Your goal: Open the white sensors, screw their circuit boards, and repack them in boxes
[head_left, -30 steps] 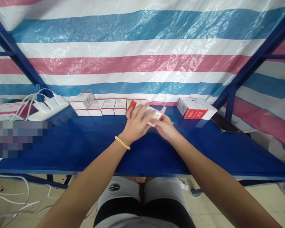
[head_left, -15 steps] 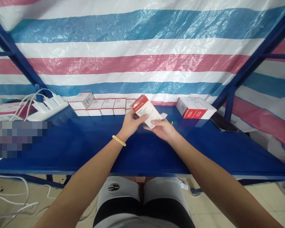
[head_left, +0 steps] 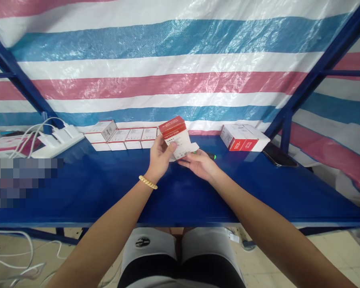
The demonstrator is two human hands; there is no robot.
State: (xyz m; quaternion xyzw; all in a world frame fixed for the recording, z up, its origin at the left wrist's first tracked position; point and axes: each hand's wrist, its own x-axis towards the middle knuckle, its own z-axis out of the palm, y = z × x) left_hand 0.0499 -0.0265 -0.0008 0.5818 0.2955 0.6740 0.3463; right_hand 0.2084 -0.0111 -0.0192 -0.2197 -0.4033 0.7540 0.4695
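Observation:
A red and white carton printed "DETECTOR" (head_left: 180,138) is held tilted above the blue table, its red end up and to the left. My left hand (head_left: 161,156) is closed round its left side, thumb across the printed face. At the lower right end a white flap (head_left: 193,147) sticks out. My right hand (head_left: 201,163) is at that end, with thumb and fingers closed on the lower edge by the flap. Just behind the right hand lies a dark, slim object with a bright green end (head_left: 212,156), partly hidden by the hand.
Several similar cartons (head_left: 133,138) stand in a row at the back left, one stacked on top. Two more cartons (head_left: 244,138) sit back right beside a black phone (head_left: 279,156). A white power strip (head_left: 60,142) with plugs and cables occupies the left of the blue table (head_left: 180,200).
The carton has turned more upright and shifted slightly left, showing more of its red end. My right thumb has slid off the printed face to the lower edge, and the flap shows more.

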